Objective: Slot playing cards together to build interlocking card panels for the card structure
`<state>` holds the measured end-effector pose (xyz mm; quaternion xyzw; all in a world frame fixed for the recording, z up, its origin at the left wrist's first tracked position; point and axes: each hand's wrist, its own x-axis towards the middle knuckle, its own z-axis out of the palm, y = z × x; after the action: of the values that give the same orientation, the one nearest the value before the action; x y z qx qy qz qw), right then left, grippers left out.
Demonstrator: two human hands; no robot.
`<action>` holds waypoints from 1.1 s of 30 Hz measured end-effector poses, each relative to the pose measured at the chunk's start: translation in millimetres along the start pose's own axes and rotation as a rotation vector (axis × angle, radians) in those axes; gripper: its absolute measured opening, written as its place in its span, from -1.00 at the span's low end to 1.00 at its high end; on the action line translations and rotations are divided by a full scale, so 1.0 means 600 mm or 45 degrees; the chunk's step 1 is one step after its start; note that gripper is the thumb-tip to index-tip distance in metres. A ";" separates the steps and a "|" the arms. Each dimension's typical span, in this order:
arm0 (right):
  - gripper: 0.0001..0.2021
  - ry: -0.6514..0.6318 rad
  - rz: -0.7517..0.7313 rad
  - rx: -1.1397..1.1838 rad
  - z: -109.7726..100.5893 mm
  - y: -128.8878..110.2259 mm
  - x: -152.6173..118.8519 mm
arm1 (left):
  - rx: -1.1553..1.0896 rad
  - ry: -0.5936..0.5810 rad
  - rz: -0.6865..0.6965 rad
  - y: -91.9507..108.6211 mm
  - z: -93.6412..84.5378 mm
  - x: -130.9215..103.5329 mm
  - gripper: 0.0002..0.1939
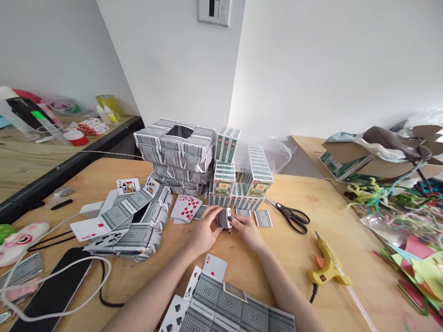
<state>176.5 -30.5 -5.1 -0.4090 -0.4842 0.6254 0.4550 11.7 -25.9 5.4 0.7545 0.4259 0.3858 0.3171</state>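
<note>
Near the middle of the table, my left hand (205,230) and my right hand (245,229) meet around a small folded playing card (223,218). Left fingers close on its left side, and right fingers with dark nails pinch its right edge. Patterned card pieces lie just beyond, one (263,218) to the right of my right hand. Face-up heart cards (187,208) rest to the left. Below my wrists is a panel of joined card backs (238,309), with an ace of diamonds (214,266) at its top edge.
Stacked card boxes (259,177) stand behind my hands, beside a card-covered structure (176,152). Black scissors (294,216) and a yellow glue gun (328,265) lie right. At left are a card-covered piece (152,235), a phone (58,286) and a white cable (104,260).
</note>
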 end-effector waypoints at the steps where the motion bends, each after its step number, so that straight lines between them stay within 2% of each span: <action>1: -0.70 0.008 0.003 -0.014 0.000 0.001 0.000 | -0.006 0.002 -0.002 -0.001 0.000 0.000 -0.44; 8: -0.70 0.027 -0.011 -0.133 0.001 0.003 0.001 | 0.023 0.011 -0.010 -0.005 0.002 -0.002 -0.43; 16: -0.67 0.088 -0.137 -0.372 0.009 -0.015 -0.005 | 0.052 0.016 0.003 -0.003 0.001 -0.002 -0.43; 24: -0.70 0.284 -0.112 -0.492 0.014 -0.005 -0.007 | 0.087 -0.008 0.025 0.002 -0.001 -0.002 -0.45; 29: -0.63 0.216 -0.096 -0.447 0.015 -0.007 -0.011 | 0.124 0.059 0.011 0.007 -0.002 -0.002 -0.45; 33: -0.71 0.084 -0.113 -0.389 0.016 -0.008 -0.013 | 0.151 0.094 0.022 0.007 -0.002 -0.002 -0.45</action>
<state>170.3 -39.6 2.0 -0.4720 -0.5763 0.5100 0.4301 11.7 -28.8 9.1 0.7609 0.4529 0.3900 0.2525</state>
